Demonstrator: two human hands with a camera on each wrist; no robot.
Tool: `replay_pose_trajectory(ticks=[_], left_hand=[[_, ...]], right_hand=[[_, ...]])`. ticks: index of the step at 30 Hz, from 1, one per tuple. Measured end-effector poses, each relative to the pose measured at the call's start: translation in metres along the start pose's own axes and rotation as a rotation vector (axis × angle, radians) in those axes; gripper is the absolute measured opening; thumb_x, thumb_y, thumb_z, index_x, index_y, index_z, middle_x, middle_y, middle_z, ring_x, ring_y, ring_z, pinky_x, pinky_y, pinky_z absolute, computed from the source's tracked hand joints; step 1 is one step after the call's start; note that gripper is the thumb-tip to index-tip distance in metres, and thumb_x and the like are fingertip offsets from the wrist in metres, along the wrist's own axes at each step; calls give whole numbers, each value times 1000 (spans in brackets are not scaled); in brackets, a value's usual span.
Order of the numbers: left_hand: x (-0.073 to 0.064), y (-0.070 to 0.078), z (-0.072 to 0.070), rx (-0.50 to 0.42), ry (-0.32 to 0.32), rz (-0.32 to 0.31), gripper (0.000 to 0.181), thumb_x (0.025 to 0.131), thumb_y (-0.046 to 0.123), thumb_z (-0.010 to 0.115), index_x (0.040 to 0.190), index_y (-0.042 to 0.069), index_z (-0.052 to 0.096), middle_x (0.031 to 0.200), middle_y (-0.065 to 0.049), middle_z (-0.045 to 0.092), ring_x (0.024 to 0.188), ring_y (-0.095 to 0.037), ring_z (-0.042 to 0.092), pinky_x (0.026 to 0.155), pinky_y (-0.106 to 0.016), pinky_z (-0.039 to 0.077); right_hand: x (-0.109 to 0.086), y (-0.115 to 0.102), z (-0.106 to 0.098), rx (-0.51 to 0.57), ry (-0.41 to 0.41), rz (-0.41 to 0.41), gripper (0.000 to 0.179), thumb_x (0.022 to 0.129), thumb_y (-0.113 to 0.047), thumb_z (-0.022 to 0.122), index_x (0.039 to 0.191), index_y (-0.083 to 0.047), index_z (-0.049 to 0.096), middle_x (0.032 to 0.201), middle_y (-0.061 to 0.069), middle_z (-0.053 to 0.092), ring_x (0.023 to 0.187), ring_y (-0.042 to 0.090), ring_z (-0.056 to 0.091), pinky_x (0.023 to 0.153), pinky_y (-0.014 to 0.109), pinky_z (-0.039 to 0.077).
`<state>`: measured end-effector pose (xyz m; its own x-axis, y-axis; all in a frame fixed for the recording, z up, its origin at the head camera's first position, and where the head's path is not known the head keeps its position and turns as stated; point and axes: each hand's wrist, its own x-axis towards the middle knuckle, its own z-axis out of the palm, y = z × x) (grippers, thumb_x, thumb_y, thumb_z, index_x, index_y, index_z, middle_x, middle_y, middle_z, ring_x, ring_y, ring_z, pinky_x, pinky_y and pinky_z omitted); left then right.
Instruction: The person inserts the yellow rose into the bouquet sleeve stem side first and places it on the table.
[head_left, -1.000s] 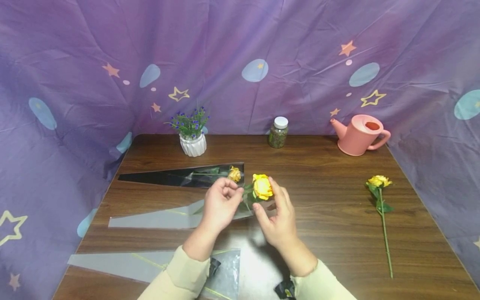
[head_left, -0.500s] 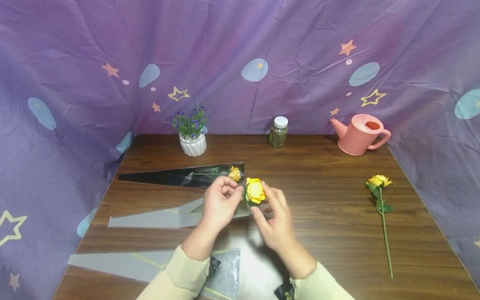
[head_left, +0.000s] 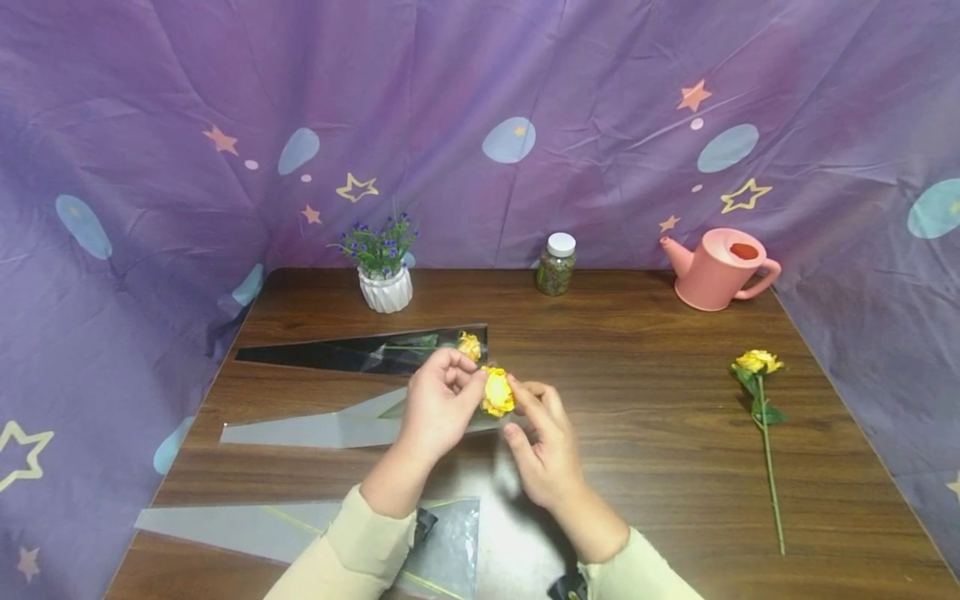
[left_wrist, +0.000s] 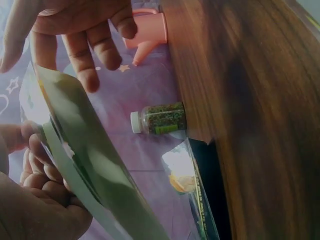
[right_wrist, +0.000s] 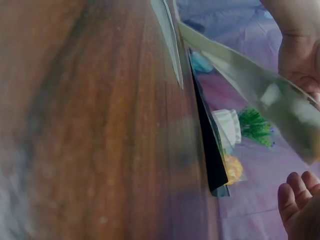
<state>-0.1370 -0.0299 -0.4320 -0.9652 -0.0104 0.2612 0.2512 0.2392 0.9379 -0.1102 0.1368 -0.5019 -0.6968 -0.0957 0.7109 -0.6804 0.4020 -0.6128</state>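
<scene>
My left hand [head_left: 438, 408] pinches the mouth of a grey flower sleeve [head_left: 300, 432] between thumb and fingers, its wide end lifted off the table. A yellow rose [head_left: 497, 392] sits at that mouth, its stem hidden inside the sleeve. Close against the bloom's right side is my right hand [head_left: 546, 450], fingertips at the petals and thumb apart below. In the left wrist view the raised sleeve [left_wrist: 95, 145] runs slantwise, and the right hand's fingers [left_wrist: 105, 47] extend loosely. The right wrist view shows the sleeve [right_wrist: 250, 82] between both hands.
Behind lies a black sleeve [head_left: 322, 354] holding another rose [head_left: 469, 346]; another grey sleeve [head_left: 225, 529] lies in front. A loose rose [head_left: 767, 450] lies at right. Along the back stand a potted plant [head_left: 387, 287], a jar [head_left: 556, 271] and a pink watering can [head_left: 716, 271].
The rose has moved left and slightly toward me, down to the sleeve's mouth, with my right hand following it. My left hand has stayed nearly in place, gripping the sleeve.
</scene>
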Motion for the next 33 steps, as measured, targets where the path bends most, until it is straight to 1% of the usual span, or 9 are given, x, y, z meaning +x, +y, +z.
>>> replay_pose_trajectory(ticks=[4, 10, 13, 15, 18, 21, 23, 27, 33], left_hand=[[0, 0, 0, 28, -15, 10, 13, 91, 2, 75, 95, 3, 62, 69, -2, 70, 59, -10, 57, 54, -21, 46], [1, 1, -2, 59, -17, -5, 14, 91, 3, 76, 96, 4, 63, 70, -1, 70, 59, -10, 57, 54, -21, 47], [1, 1, -3, 75, -16, -11, 14, 91, 4, 76, 96, 4, 63, 69, 0, 70, 59, -10, 57, 54, -22, 47], [1, 0, -3, 87, -16, -10, 14, 91, 4, 76, 96, 4, 63, 69, 0, 70, 59, -10, 57, 54, -22, 47], [1, -1, -4, 102, -21, -9, 15, 91, 4, 77, 96, 5, 63, 69, 1, 70, 59, -9, 57, 54, -23, 47], [1, -2, -4, 119, -31, -10, 14, 91, 5, 77, 95, 5, 63, 69, 2, 69, 59, -9, 57, 54, -23, 48], [1, -4, -5, 134, -40, -10, 14, 91, 5, 77, 95, 6, 63, 68, 2, 67, 59, -9, 56, 55, -24, 48], [1, -8, -7, 199, -70, -35, 13, 92, 9, 77, 95, 7, 64, 69, 4, 67, 59, -9, 56, 58, -27, 49], [0, -17, -10, 272, -116, -78, 19, 93, 17, 80, 97, 6, 66, 71, 2, 65, 62, -13, 59, 61, -32, 52]], right_hand=[[-2, 0, 1, -7, -54, 34, 66, 110, -56, 45, 151, -6, 56, 123, 21, 59, 91, 36, 64, 68, 45, 59], [-2, 3, 1, -11, -94, 20, 66, 111, -55, 43, 148, -3, 58, 123, 20, 61, 86, 27, 62, 70, 37, 55], [-1, 5, 1, 35, -81, 46, 54, 112, -40, 49, 146, 2, 57, 123, 22, 62, 86, 25, 62, 70, 34, 56], [1, 6, 1, 90, -59, 126, 44, 110, -24, 56, 144, 5, 56, 120, 23, 63, 87, 23, 63, 70, 33, 57], [6, 9, 1, 220, -43, 324, 36, 102, -1, 61, 137, 10, 56, 106, 22, 67, 77, 19, 65, 63, 31, 57], [11, 10, 1, 318, -80, 529, 30, 99, 5, 63, 129, 10, 59, 90, 18, 69, 64, 20, 64, 50, 30, 54], [13, 11, 2, 351, -121, 613, 29, 98, 6, 64, 126, 10, 61, 83, 17, 69, 60, 22, 62, 45, 30, 50], [14, 13, 8, 378, -182, 648, 35, 93, 12, 65, 127, 10, 59, 77, 15, 67, 56, 20, 59, 41, 29, 48], [11, 19, 15, 287, -247, 630, 39, 90, 12, 68, 127, 10, 57, 74, 11, 67, 51, 8, 53, 44, 22, 45]])
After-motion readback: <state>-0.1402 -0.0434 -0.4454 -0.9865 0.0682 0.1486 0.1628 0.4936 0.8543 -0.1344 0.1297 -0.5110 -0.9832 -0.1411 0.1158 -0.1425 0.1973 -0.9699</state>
